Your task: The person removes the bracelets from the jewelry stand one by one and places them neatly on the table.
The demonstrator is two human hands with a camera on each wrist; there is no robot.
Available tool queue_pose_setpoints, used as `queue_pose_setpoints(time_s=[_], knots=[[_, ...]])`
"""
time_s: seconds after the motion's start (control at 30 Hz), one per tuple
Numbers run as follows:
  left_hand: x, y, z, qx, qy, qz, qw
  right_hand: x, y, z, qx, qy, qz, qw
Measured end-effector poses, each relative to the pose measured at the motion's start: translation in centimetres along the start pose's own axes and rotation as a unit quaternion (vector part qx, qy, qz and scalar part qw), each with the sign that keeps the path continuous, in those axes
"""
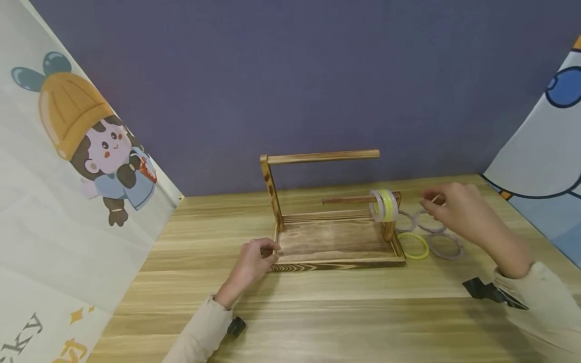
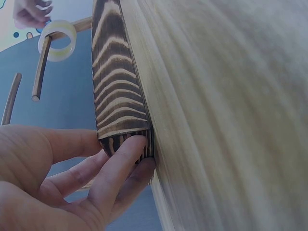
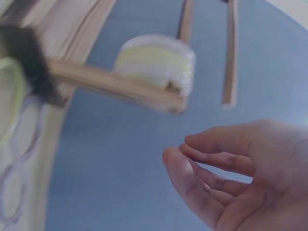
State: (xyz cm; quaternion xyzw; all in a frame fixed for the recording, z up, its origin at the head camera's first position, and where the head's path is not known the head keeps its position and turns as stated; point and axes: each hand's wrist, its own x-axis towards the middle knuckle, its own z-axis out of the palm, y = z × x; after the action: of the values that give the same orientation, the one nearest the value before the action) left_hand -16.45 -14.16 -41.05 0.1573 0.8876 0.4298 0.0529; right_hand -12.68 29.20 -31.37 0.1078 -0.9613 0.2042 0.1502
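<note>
A wooden rack (image 1: 336,264) with a tray-like base and two posts with horizontal rods stands on the table. My left hand (image 1: 252,259) pinches its near left corner, fingertips against the dark-grained end (image 2: 120,115) in the left wrist view. On the lower rod (image 1: 347,200), near its post, hang several rings (image 1: 383,205), yellow and pale translucent. The upper rod (image 1: 324,157) is bare. To the right of the post my right hand (image 1: 458,209) is raised above loose rings, its fingers bent loosely with nothing between them in the right wrist view (image 3: 216,173).
Beside the rack's right end lie a yellow ring (image 1: 414,246) and several pale purple rings (image 1: 446,246), some overlapping. A dark blue panel (image 1: 317,91) rises behind the table. Printed white sheets flank both sides, the left one with a cartoon figure (image 1: 109,146).
</note>
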Motion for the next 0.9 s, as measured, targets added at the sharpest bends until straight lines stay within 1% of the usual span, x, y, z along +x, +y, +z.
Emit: queue_pose_setpoints(time_s=[0.1,0.2,0.33,0.4,0.5,0.6,0.67,0.73,0.9], knots=[[0.1,0.0,0.0,0.001,-0.002,-0.002,1.0000,0.6,-1.8,-0.1,0.005,0.011,-0.004,0.9999],[0.2,-0.1,0.1,0.004,0.001,-0.003,1.0000,1.2,-3.4,0.1,0.012,0.031,-0.018,0.9993],[0.2,-0.1,0.1,0.005,0.004,-0.002,1.0000,1.8,-5.2,1.2,0.013,0.068,-0.055,0.9961],[0.3,0.0,0.1,0.004,0.004,-0.001,1.0000,2.0,-5.9,1.9,0.006,0.073,-0.066,0.9951],[0.3,0.1,0.1,0.005,0.005,0.002,1.0000,2.2,-6.4,2.9,-0.018,0.067,-0.068,0.9952],[0.3,0.1,0.1,0.007,0.007,0.003,0.9999,2.1,-6.8,3.5,-0.033,0.040,-0.044,0.9977],[0.3,0.1,0.1,0.009,0.007,0.004,0.9999,2.0,-7.0,3.9,-0.043,0.037,-0.034,0.9978],[0.3,0.0,0.1,0.010,0.007,0.005,0.9999,1.9,-7.1,4.3,-0.050,0.045,-0.029,0.9973],[0.3,-0.1,0.1,0.017,0.009,0.010,0.9998,1.9,-7.0,5.0,-0.069,0.092,-0.046,0.9923]])
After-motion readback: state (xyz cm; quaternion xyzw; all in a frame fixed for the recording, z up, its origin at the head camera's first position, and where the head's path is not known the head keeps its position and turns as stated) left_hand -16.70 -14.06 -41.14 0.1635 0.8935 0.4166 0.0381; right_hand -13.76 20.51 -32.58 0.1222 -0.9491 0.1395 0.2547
